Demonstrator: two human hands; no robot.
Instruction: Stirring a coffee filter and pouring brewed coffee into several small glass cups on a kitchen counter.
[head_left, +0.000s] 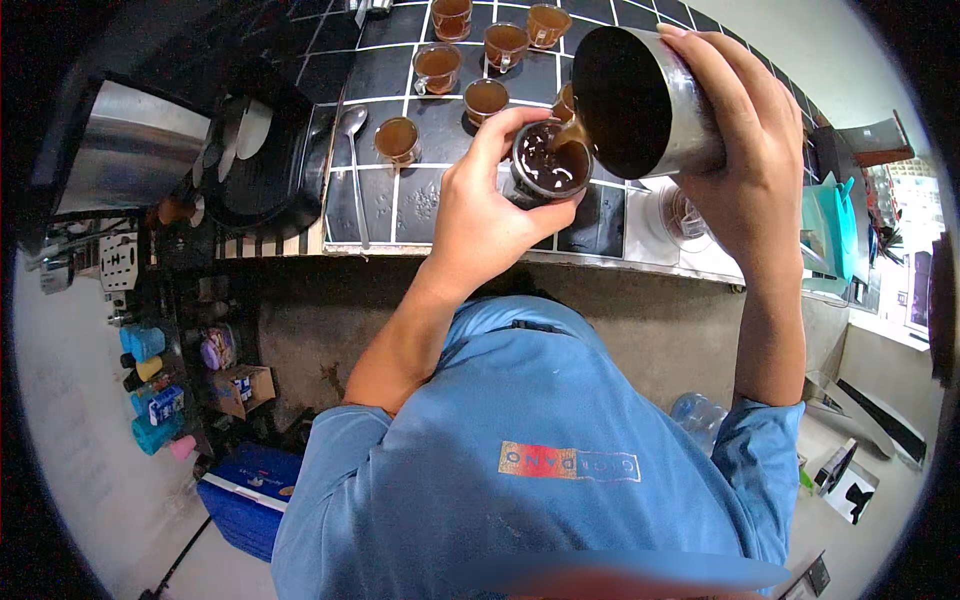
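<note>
My left hand (487, 202) is wrapped around a clear glass cup (553, 159) with dark brown liquid in it. Tilted over that cup is a metal tumbler (686, 105), which my right hand (750, 142) grips from its far side. A brown stream runs from the tumbler's rim into the cup. Behind my left hand stand several glass cups of brown drink, among them one at the left (397, 141), one in the middle (486, 101) and one farther back (437, 67). The tumbler partly hides another cup.
A metal spoon (356, 172) lies on the black tiled counter (371, 214). At the right are an upturned-looking glass cup (679, 214) and a turquoise plastic container (832, 225). A black stove (259, 172) is left; a blue cooler box (244, 499) sits on the floor.
</note>
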